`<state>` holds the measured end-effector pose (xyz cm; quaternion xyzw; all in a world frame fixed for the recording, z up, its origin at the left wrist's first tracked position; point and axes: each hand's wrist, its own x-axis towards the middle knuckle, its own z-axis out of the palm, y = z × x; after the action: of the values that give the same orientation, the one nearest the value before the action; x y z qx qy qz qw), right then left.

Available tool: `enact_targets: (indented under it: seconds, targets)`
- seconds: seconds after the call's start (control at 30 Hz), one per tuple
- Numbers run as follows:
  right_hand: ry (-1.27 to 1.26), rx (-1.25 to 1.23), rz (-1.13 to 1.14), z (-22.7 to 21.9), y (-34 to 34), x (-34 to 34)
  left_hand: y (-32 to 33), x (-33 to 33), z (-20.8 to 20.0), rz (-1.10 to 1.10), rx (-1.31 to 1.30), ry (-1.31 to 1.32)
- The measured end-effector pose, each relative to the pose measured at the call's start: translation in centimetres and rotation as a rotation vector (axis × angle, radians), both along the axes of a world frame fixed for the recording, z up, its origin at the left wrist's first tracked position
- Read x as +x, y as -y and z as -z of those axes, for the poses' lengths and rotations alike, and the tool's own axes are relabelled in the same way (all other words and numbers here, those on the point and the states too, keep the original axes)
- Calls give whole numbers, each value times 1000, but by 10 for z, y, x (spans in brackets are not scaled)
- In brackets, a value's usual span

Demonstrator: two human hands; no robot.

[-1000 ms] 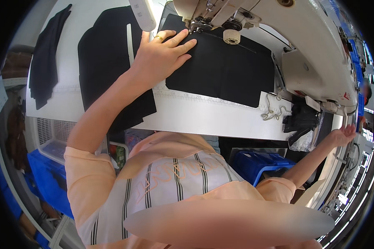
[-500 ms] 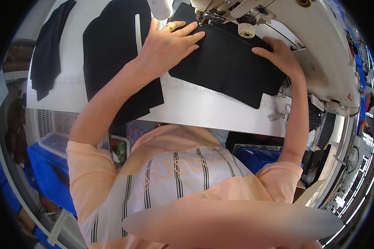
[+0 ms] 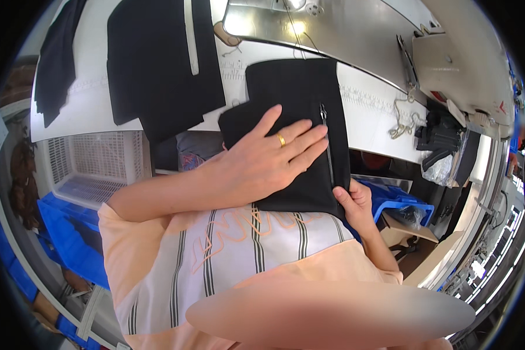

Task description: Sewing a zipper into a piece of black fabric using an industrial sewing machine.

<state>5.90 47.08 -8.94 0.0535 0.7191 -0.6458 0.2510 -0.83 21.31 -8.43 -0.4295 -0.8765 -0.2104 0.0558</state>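
Note:
A black fabric piece [image 3: 291, 81] with a zipper [image 3: 329, 151] set into it lies partly on the near edge of the table and partly against my body. My left hand [image 3: 262, 160], with a ring on one finger, rests flat across the cloth. Its fingers are stretched out, and their tips touch the cloth beside the zipper. Near the zipper's lower end, my right hand [image 3: 357, 203] pinches the fabric's right edge between thumb and fingers. The zipper's metal pull [image 3: 323, 109] sits at the far end.
Other black cut pieces [image 3: 157, 64] lie on the left of the white table, a pale strip [image 3: 190, 41] on top. Beyond is a sewing machine's metal bed [image 3: 356, 29]; its body [image 3: 452, 70] stands right. Loose thread [image 3: 401, 123] lies nearby. A white basket [image 3: 93, 166] sits lower left.
The zippered fabric has come away from the machine's needle toward my body and turned. Both hands have moved nearer with it, and the needle area has left the view.

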Motion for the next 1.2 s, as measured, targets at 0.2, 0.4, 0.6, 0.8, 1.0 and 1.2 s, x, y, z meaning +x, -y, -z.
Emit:
enact_targets:
  seconds: [0.2, 0.4, 0.6, 0.8, 1.0, 1.2]
  targets:
    - [-13, 496, -390, -11, -33, -16, -4, 22, 23, -44, 40, 48]
    - [-1038, 1103, -41, -41, -49, -157, -10, 29, 27, -128, 108, 82]
    - [-1165, 1580, -180, 0, -73, -220, -10, 25, 20, -122, 153, 114]
    - [-821, 746, -236, -33, -7, -188, -14, 10, 13, -164, 184, 105]
    - [-1204, 801, -398, -16, 30, -218, -13, 13, 15, -134, 64, 138]
    - [-976, 463, -563, -5, 62, -241, -11, 11, 18, -145, 122, 146]
